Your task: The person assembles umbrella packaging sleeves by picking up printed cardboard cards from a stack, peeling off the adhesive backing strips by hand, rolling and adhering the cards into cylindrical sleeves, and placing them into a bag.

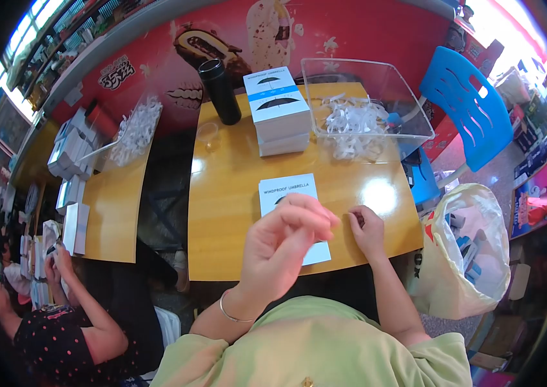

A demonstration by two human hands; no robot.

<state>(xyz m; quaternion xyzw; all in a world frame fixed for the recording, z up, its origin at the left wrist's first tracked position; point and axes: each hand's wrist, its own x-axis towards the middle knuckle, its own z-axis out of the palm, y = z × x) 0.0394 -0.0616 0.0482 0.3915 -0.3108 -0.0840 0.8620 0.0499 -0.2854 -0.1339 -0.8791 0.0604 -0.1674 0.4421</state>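
My left hand (289, 235) is raised over a flat white box or booklet (288, 184) printed "WINDPROOF UMBRELLA", hiding much of its print. Its fingers are bent towards the thumb, and whatever may lie between the blurred fingertips is hidden. Just right of that item, my right hand (367, 231) rests on the wooden table (222, 213) with its fingers curled in and nothing visible in them. Behind both hands stands a tall stack of the same printed items (281, 119), with a blue band across its top.
A black bottle (220, 93) and small clear cup (209, 134) stand left of the stack. A clear bin (376, 137) holds white strips. A blue chair (470, 106) and white bag (479, 284) are at right. Another person (80, 329) works at left near a second table (112, 216).
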